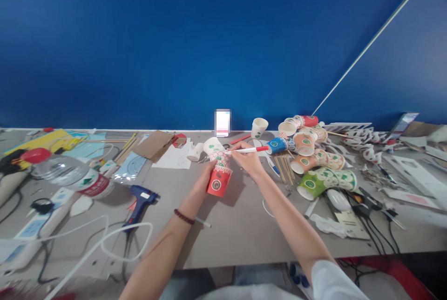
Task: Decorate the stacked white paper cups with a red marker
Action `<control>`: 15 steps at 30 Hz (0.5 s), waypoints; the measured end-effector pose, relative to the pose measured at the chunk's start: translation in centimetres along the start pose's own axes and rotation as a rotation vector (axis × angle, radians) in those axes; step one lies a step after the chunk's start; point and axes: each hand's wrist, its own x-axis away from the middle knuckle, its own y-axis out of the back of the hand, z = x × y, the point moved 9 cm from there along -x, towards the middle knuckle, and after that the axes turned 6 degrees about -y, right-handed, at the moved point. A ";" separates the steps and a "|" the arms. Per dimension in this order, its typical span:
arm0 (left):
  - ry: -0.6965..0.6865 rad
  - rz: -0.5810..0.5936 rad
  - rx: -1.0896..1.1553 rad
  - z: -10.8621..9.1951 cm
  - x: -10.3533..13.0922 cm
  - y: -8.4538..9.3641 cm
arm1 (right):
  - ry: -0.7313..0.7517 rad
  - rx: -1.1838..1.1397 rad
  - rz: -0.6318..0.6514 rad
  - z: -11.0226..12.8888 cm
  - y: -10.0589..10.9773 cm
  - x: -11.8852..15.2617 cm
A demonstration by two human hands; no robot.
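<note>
Near the middle of the head view, my left hand (206,175) is wrapped round the side of a joined stack of paper cups. Its lower cup is red (219,183) with a round green emblem, and its upper part is a white cup (212,145) with green marks. Red curved lines cover the white part between them. My right hand (246,158) pinches a white and red marker (252,150), whose tip is at the patterned white part. Behind my right hand stands a white cup (260,127). Another small white cup (195,152) lies left of the stack.
Decorated cup stacks (314,183) and wooden sticks (284,170) lie to the right. On the left are a water bottle (73,174), a blue glue gun (142,202), a power strip (38,225) and cardboard (157,144). A lit phone (222,123) stands against the blue wall.
</note>
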 end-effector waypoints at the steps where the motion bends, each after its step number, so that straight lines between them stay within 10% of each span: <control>1: -0.001 -0.002 -0.001 0.0 0.0 0.0 | -0.001 0.006 -0.002 0.1 0.0 0.0; 15: 0.018 0.019 0.024 0.0 0.2 -0.3 | 0.000 0.009 -0.055 0.0 0.7 -0.2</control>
